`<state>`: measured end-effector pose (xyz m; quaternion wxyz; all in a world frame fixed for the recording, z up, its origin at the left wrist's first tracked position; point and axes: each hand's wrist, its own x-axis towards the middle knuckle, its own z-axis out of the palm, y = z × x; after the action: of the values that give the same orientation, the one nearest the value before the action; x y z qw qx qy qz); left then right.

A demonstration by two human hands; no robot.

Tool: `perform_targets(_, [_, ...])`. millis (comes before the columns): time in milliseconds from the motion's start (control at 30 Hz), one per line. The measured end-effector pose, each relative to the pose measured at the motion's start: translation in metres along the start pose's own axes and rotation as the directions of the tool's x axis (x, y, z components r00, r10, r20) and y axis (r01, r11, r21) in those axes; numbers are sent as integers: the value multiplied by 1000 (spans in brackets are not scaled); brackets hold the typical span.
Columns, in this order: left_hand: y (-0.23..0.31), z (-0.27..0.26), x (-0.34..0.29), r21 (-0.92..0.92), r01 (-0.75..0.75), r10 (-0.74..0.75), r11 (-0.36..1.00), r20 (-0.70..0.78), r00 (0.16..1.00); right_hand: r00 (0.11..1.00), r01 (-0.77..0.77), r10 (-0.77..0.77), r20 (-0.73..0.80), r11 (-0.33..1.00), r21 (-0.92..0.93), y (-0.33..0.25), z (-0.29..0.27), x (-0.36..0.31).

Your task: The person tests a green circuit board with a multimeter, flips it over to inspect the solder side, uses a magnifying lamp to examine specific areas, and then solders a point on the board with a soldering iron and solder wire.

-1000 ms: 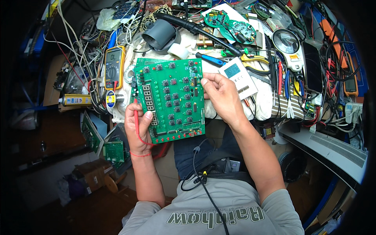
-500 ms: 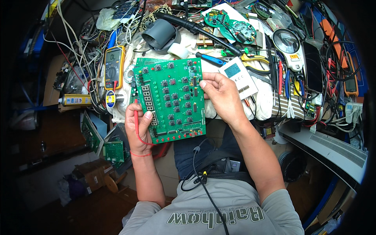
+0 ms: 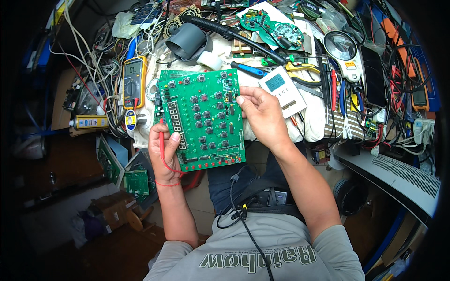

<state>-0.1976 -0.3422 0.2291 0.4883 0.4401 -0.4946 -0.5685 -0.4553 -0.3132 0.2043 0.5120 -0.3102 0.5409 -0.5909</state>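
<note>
Over the near edge of the cream cloth [image 3: 313,125], partly above the person's lap, a green circuit board [image 3: 218,150] is held up with its component face toward the head camera. Its long axis runs from the bench toward the body, the far end leaning a little to the left. A row of small red parts [image 3: 206,164] lines the short edge nearest the person, while a digit display [image 3: 174,117] lies lengthwise near the left side, beside columns of black push buttons [image 3: 207,114].

The left hand [image 3: 169,153] grips the lower left edge, thumb on the front by the display. Along its fingers lies a red test probe [image 3: 162,145], pointing away from the body (whether its tip touches anything is too small to tell). The right hand [image 3: 262,114] pinches the upper right edge, thumb in front and fingers curled at the side.

Behind the upper left corner shows a second green board [image 3: 171,75]; what supports it is hidden. A yellow multimeter [image 3: 134,84] stands to the left, and a white device with a small screen [image 3: 287,97] lies just beyond the right hand.
</note>
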Motion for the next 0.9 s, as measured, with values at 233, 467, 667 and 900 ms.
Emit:
perform_targets(233, [-5, -7, 2, 17, -14, 13, 1000, 29, 1000, 999, 27, -26, 40, 999, -26, 6, -3, -1])
perform_targets(467, [22, 13, -11, 33, -28, 27, 999, 29, 999, 999, 48, -49, -19, 997, -61, 12, -1, 0])
perform_targets(667, [34, 54, -41, -29, -176, 178, 984, 93, 980, 999, 26, -27, -36, 999, -18, 14, 0, -1])
perform_targets(900, [22, 107, -61, 291, -469, 383, 834, 307, 871, 990, -138, 116, 80, 919, 371, 3, 1, -2])
